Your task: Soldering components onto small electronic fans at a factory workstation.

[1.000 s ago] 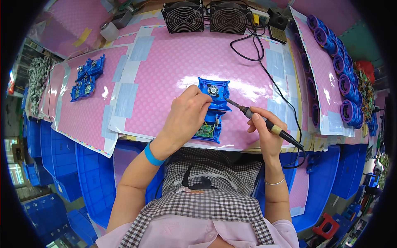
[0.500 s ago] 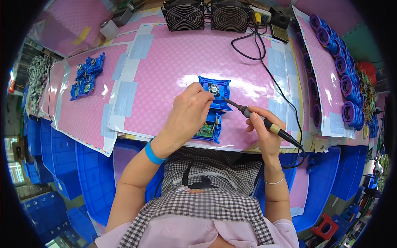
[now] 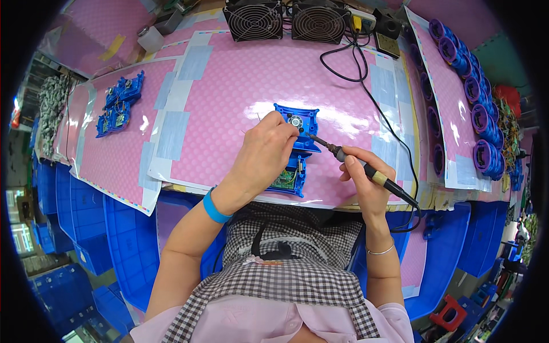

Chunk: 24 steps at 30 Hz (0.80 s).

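A blue plastic housing [image 3: 309,113] lies on the pink sheet in front of me, with a round silver part [image 3: 295,122] set in it. Joined below it is a second blue half holding a green circuit board [image 3: 284,181]. My right hand [image 3: 366,174] is closed round a soldering iron [image 3: 350,158]; its tip reaches into the upper half, beside my left fingertips. My left hand [image 3: 262,150] covers the housing's left side, its thumb and forefinger pinched on a thin wire [image 3: 259,116] that sticks out behind the fingers. What lies right under the fingertips is hidden.
Two black fans [image 3: 255,20] stand at the far edge. The iron's black cable [image 3: 394,130] loops along the right side. More blue housings [image 3: 120,103] lie at left. Purple-rimmed blue rings [image 3: 481,119] line the right. Blue bins [image 3: 131,246] sit below the table edge.
My left hand has shifted very slightly up and to the right over the housing. The soldering iron and my right hand have hardly moved.
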### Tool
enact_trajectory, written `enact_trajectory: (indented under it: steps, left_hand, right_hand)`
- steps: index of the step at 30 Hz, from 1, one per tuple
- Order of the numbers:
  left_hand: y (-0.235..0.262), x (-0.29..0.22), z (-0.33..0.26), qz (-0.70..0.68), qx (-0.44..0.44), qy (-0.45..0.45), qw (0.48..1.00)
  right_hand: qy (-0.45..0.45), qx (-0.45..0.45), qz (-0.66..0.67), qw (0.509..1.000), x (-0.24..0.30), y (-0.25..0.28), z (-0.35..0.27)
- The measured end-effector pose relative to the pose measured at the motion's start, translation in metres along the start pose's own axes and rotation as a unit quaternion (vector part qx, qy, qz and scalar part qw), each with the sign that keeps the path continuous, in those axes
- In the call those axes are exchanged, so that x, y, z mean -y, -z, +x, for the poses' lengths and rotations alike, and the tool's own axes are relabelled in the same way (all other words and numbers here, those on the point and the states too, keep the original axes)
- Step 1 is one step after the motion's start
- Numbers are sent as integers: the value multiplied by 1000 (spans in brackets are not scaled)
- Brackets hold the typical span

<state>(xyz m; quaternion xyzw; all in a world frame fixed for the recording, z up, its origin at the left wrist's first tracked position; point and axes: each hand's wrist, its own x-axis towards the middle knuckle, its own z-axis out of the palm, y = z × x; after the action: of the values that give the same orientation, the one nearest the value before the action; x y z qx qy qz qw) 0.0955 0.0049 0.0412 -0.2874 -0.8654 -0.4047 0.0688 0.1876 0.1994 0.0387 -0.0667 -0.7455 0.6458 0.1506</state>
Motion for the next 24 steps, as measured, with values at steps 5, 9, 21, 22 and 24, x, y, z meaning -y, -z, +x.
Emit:
enact_trajectory:
  steps: [5, 9, 21, 22, 24]
  left_hand:
    - [19, -5, -6, 28, -114, -23, 993]
    - [31, 12, -22, 66, -123, 120, 983]
    - [3, 3, -11, -147, -99, 152, 972]
    - [4, 2, -8, -147, -99, 152, 972]
    - [7, 0, -3, -145, -68, 161, 974]
  right_hand:
    - [5, 6, -15, 1000, 1, 1, 0]
    - [-1, -15, 0, 1000, 1, 3, -1]
    - [2, -3, -18, 1000, 0, -1, -6]
    - [2, -3, -18, 1000, 0, -1, -5]
    - [8, 8, -42, 999, -1, 1, -5]
